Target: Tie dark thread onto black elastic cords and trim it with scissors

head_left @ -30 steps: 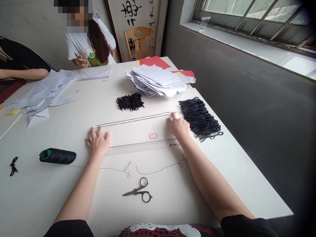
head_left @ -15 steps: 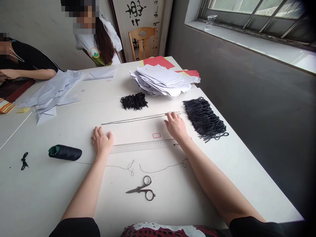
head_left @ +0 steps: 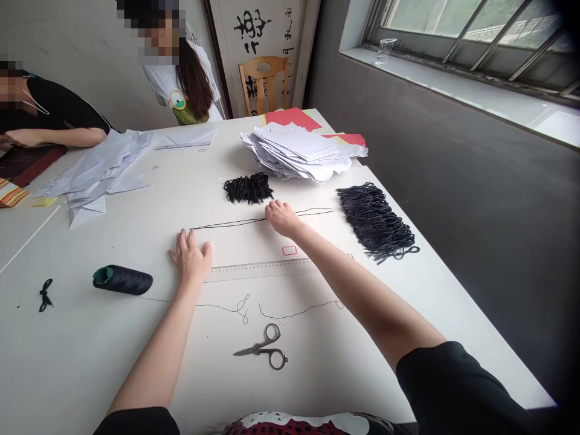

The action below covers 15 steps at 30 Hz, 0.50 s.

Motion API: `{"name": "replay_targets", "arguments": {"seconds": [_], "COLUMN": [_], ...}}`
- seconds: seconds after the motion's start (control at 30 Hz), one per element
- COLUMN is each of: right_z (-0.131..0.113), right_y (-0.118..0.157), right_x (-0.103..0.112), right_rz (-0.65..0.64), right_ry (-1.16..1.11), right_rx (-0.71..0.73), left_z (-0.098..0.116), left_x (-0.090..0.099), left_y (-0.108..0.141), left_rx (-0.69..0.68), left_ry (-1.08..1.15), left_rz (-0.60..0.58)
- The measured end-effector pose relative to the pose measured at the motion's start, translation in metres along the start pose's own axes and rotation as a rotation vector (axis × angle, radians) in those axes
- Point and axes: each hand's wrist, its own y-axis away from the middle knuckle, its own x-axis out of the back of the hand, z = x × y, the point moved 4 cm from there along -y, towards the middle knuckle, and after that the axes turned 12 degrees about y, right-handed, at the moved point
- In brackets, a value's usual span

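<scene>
A white table (head_left: pixel 317 380) bears cords (head_left: pixel 254 221), scissors (head_left: pixel 257 348) and spool (head_left: pixel 129 281).

The black-sleeved, bare-forearmed left arm (head_left: pixel 158 347) extends forward, its wrist (head_left: pixel 192 285) nearly straight; the bare left hand (head_left: pixel 193 258) is palm down, fingers (head_left: pixel 183 240) extended forward and thumb (head_left: pixel 207 252) set apart. The black-sleeved, bare-forearmed right arm (head_left: pixel 362 287) reaches diagonally forward and leftward; the bare right hand (head_left: pixel 281 219), palm down with fingers bent and bunched together, lies farther forward than the left. Whether its fingertips meet cannot be discerned.
</scene>
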Motion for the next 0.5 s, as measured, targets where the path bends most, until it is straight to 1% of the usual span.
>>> {"name": "replay_targets", "arguments": {"seconds": [0.07,0.13,0.17,0.2,0.23,0.27,0.33,0.37,0.4,0.43,0.5], "right_z": [0.000,-0.001,-0.001,-0.001,0.000,0.001,0.005,0.009,0.013,0.017,0.025], "right_y": [0.008,0.019,0.025,0.031,0.037,0.042,0.054,0.059,0.065,0.071,0.083], "right_x": [0.004,0.011,0.017,0.023,0.029,0.036,0.049,0.055,0.060,0.064,0.071], "right_rz": [0.009,0.031,0.047,0.066,0.086,0.106,0.143,0.160,0.175,0.191,0.230], "right_ry": [-0.014,-0.040,-0.058,-0.078,-0.100,-0.123,-0.168,-0.190,-0.206,-0.231,-0.337], "right_rx": [0.034,0.069,0.081,0.090,0.094,0.093,0.075,0.061,0.048,0.039,0.036], "left_z": [0.017,0.043,0.058,0.072,0.087,0.100,0.121,0.130,0.137,0.143,0.150], "left_x": [0.007,0.013,0.014,0.013,0.010,0.004,-0.013,-0.021,-0.027,-0.031,-0.033], "left_y": [0.001,0.003,0.004,0.003,0.002,0.000,-0.002,-0.002,-0.002,-0.001,0.002], "left_rx": [-0.178,-0.378,-0.446,-0.472,-0.466,-0.430,-0.272,-0.193,-0.123,-0.060,0.031], "left_ry": [0.065,0.181,0.261,0.354,0.460,0.574,0.816,0.926,1.021,1.095,1.158], "left_rz": [0.026,0.025,-0.002,-0.050,-0.124,-0.223,-0.481,-0.590,-0.667,-0.719,-0.761]}}
